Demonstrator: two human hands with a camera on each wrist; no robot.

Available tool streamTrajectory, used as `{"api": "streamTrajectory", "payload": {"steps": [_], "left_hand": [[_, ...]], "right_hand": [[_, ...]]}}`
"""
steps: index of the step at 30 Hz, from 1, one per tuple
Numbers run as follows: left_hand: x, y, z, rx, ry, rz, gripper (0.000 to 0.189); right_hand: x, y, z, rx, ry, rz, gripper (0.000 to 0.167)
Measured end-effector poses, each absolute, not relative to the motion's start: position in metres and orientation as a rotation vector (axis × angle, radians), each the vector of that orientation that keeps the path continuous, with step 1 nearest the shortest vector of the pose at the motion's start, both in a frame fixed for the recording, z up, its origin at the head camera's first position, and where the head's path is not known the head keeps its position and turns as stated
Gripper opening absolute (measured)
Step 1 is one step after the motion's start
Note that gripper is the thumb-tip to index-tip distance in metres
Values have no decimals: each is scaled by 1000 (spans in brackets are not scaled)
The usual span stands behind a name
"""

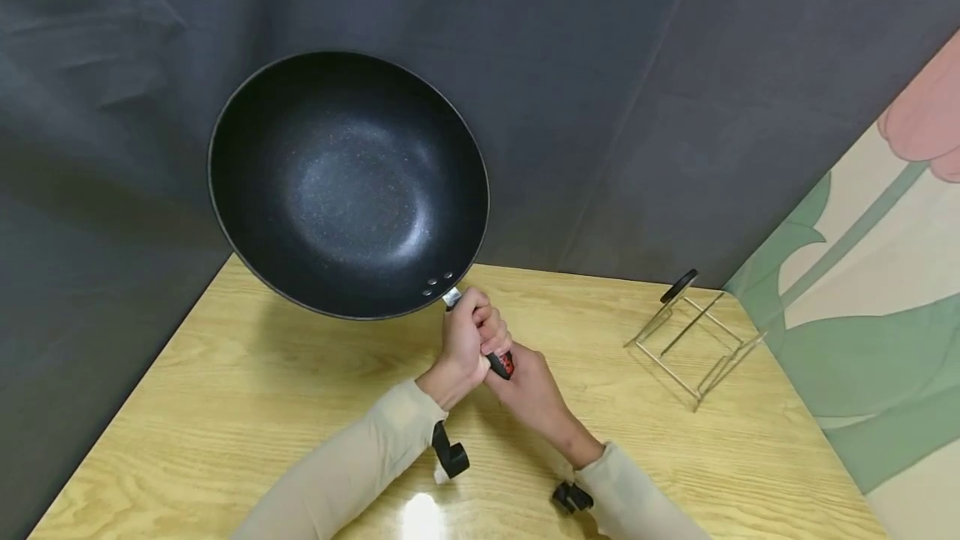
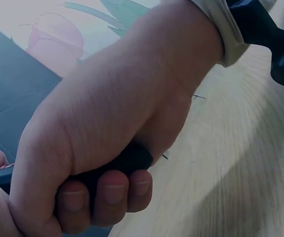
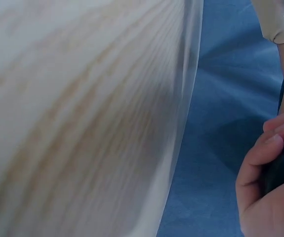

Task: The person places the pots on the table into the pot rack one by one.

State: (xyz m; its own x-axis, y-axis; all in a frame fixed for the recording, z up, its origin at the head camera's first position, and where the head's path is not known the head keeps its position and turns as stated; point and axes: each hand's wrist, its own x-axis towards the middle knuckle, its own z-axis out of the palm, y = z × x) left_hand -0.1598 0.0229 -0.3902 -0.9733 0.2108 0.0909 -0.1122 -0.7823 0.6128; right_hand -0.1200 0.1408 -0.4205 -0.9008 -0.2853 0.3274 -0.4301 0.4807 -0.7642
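Note:
A large black wok (image 1: 352, 190) is held up over the back left of the table, its speckled inside facing the head camera. My left hand (image 1: 467, 344) grips the black handle close to the metal bracket. Lower on the same handle, my right hand (image 1: 534, 390) holds the end, and a red patch (image 1: 506, 363) shows between the hands. In the left wrist view, fingers of the right hand (image 2: 102, 123) are curled round the dark handle (image 2: 132, 159). Curled fingers on a dark handle (image 3: 282, 170) appear at the right edge of the right wrist view.
A thin metal wire rack (image 1: 686, 348) with a black piece on top stands at the table's right. The pale wooden table (image 1: 187, 448) meets a dark grey curtain (image 1: 600, 90) behind and at left. A flower-patterned cloth (image 1: 877, 298) hangs on the right.

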Motion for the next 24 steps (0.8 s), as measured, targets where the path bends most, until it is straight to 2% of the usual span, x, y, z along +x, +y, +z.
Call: {"api": "streamTrajectory", "payload": {"steps": [11, 18, 24], "left_hand": [[-154, 31, -394, 315, 1118, 2736, 39], [-151, 35, -394, 332, 1194, 2643, 40], [-150, 38, -392, 350, 1297, 2542, 40]], "right_hand": [[-115, 142, -429, 555, -2609, 1466, 21], [-111, 141, -432, 461, -2585, 1778, 23], [-111, 143, -432, 482, -2573, 1970, 26]]}}
